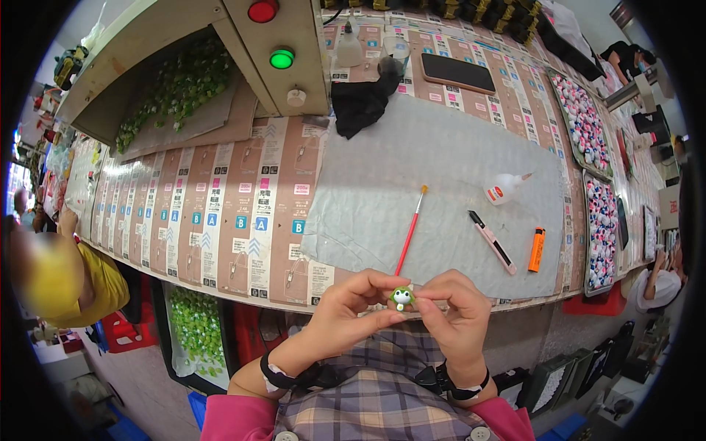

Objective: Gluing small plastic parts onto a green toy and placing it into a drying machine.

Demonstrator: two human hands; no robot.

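Observation:
Between my two hands, just in front of the table's near edge, is a small green-and-white frog figurine [401, 295] with dark eyes. My left hand [359, 301] pinches it from the left with thumb and fingers. From the other side my right hand [454, 303] has its thumb and fingertips closed at the figurine's right edge. Beyond the hands a red-handled paintbrush [411, 234] lies on a grey sheet [353, 213], bristles pointing away. To its right are a white glue bottle [507, 188], a pink-and-black utility knife [493, 242] and an orange lighter [537, 250].
A metal machine housing [283, 88] with red and green lights stands at the left, with many green pieces [176, 95] inside. A black cloth [360, 103] and a phone [457, 73] lie at the back. Trays of colourful pieces [599, 228] line the right. Other people sit at both sides.

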